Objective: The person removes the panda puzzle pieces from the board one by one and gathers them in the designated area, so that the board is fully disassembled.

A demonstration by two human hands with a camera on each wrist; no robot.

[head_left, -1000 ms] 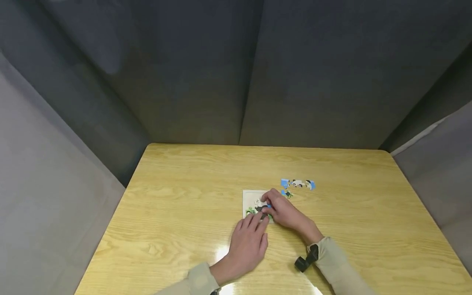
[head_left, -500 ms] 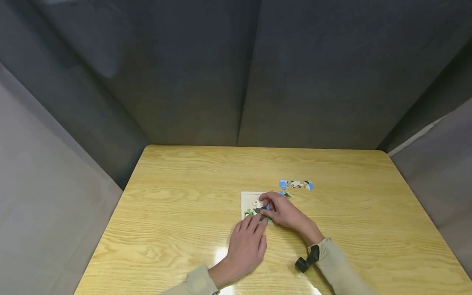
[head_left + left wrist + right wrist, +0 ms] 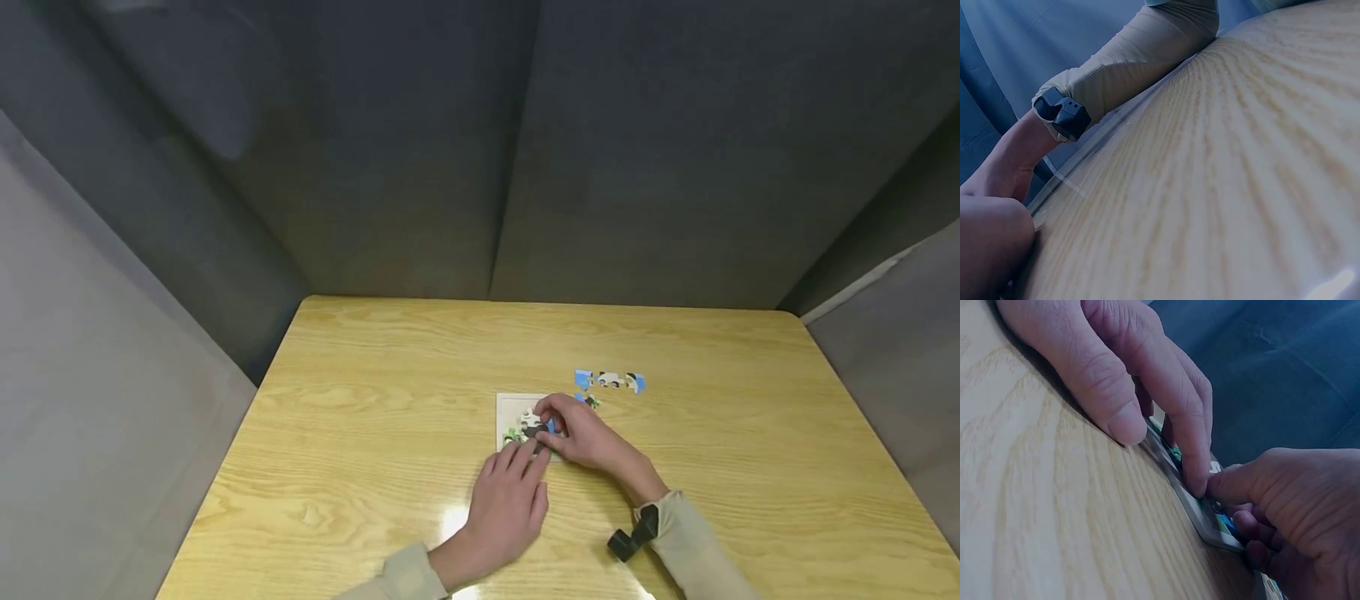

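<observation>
A small square puzzle tray (image 3: pixel 511 407) lies on the wooden table (image 3: pixel 360 400), with green and dark pieces set in its near part. My left hand (image 3: pixel 525 454) lies flat, straight fingertips (image 3: pixel 1125 422) pressing the tray's near edge (image 3: pixel 1207 531). My right hand (image 3: pixel 545 422) curls over the tray from the right. Its thumb (image 3: pixel 1241 481) and fingers pinch a puzzle piece (image 3: pixel 1225 524) with blue on it, low against the tray. The piece is mostly hidden under the fingers.
Several loose blue-and-white pieces (image 3: pixel 609 381) sit in a short row beyond the right hand, and one more piece (image 3: pixel 590 401) lies just nearer. Dark fabric walls (image 3: pixel 480 150) enclose the table. My right sleeve (image 3: pixel 1147 56) and wrist strap (image 3: pixel 1063 115) fill the left wrist view.
My right hand's fingers have drawn in and moved slightly left and nearer over the tray, curling on the piece. The left hand has stayed on the tray's edge.
</observation>
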